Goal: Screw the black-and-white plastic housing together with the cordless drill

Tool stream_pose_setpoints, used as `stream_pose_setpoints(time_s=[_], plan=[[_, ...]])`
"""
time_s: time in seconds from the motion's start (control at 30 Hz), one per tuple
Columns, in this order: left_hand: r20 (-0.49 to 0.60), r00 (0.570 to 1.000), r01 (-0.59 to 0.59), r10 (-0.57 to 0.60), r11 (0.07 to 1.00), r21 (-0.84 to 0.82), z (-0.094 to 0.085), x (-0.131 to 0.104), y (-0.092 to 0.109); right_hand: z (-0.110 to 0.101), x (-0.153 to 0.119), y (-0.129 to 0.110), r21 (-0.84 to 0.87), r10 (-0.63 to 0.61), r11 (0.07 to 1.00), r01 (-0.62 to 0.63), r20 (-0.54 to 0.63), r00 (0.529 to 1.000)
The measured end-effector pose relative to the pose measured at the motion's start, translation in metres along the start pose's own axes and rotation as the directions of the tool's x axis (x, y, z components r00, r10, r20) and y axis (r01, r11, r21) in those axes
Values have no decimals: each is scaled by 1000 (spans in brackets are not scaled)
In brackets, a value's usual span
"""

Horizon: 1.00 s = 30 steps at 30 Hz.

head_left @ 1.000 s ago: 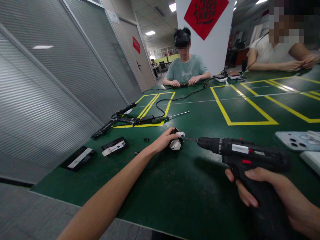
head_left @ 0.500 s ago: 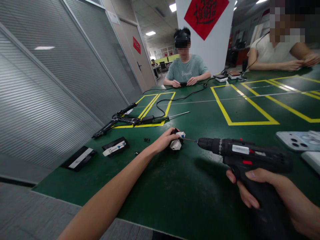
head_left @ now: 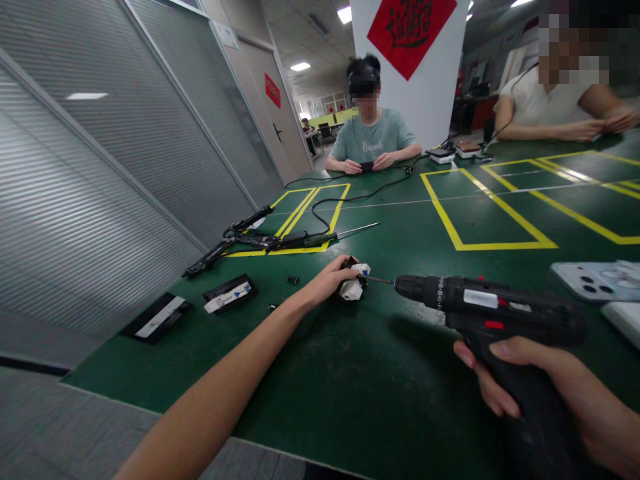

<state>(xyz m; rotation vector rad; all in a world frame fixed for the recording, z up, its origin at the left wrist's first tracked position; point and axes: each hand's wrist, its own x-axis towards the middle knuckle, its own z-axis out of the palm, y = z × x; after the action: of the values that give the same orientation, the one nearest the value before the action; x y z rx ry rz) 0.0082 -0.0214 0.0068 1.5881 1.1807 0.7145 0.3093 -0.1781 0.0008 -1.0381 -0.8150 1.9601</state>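
Note:
My left hand (head_left: 333, 279) grips a small black and white part (head_left: 352, 288) on the green table. My right hand (head_left: 540, 380) is wrapped round the handle of a black power drill (head_left: 470, 300), which lies level and points left. Its long thin bit (head_left: 380, 281) reaches the part beside my left fingers; the exact contact spot is too small to tell. Left of my forearm are a black piece with a white strip (head_left: 230, 295), a flat black panel with a pale strip (head_left: 159, 318) and a small dark screw-like piece (head_left: 293, 280).
Beyond my left hand lie a black jointed frame (head_left: 235, 233) and a screwdriver (head_left: 350, 231) with a cable behind. A phone (head_left: 595, 281) sits at the right. Yellow tape (head_left: 505, 247) marks the table (head_left: 350, 387). Two people sit across, one holding a small black object.

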Motion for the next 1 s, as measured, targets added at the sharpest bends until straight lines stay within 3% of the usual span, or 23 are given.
stream_pose_setpoints(time_s=[0.33, 1.0], plan=[[14, 999, 47, -45, 991, -128, 1, 0, 0, -2, 1, 0, -16, -12, 1000, 12, 4, 1000], [19, 999, 37, -35, 987, -154, 1, 0, -2, 0, -1, 0, -26, -10, 1000, 10, 1, 1000]])
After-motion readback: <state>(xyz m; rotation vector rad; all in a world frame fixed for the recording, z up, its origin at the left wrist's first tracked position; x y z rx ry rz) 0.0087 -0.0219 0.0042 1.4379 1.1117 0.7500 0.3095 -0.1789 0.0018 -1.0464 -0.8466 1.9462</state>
